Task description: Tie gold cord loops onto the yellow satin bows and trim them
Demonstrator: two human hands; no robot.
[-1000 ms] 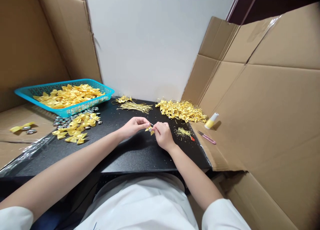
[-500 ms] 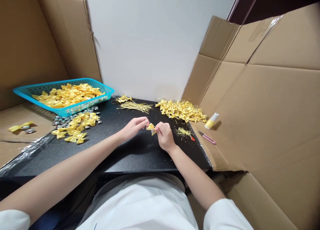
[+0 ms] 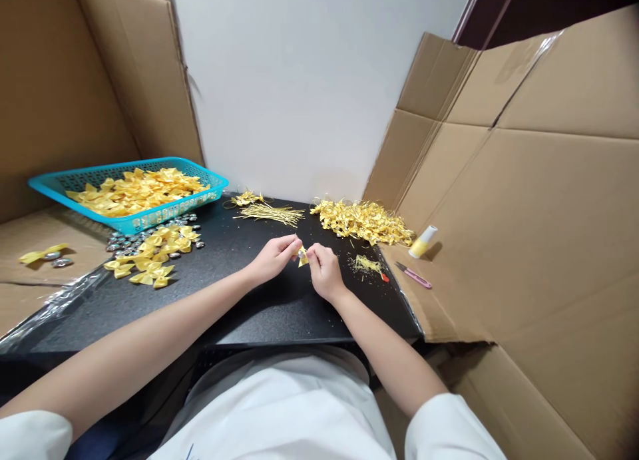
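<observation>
Between my two hands, above the black table (image 3: 224,317), is a small yellow ribbon bow (image 3: 302,261) with a shiny silver bell-like piece at its middle. My left hand (image 3: 273,257) pinches its left side with thumb and fingers. On the other side my right hand (image 3: 325,271) is closed, its thumb and forefinger gripping the bow's right edge. Fingers cover much of the bow, so any thread in them cannot be made out. Just beyond the hands lies a bundle of gold cords (image 3: 272,213).
At the left a blue basket (image 3: 134,222) holds yellow bows, with loose bows (image 3: 152,273) and silver pieces (image 3: 120,241) before it. A heap of corded bows (image 3: 364,222) lies back right, near thread scraps (image 3: 367,264), pink snips (image 3: 414,275) and a thread spool (image 3: 423,241). Cardboard walls (image 3: 549,214) flank the table.
My left hand has shifted slightly right and its fingers have curled in closer on the bow. The right hand has turned a little, and the bow now shows less between them.
</observation>
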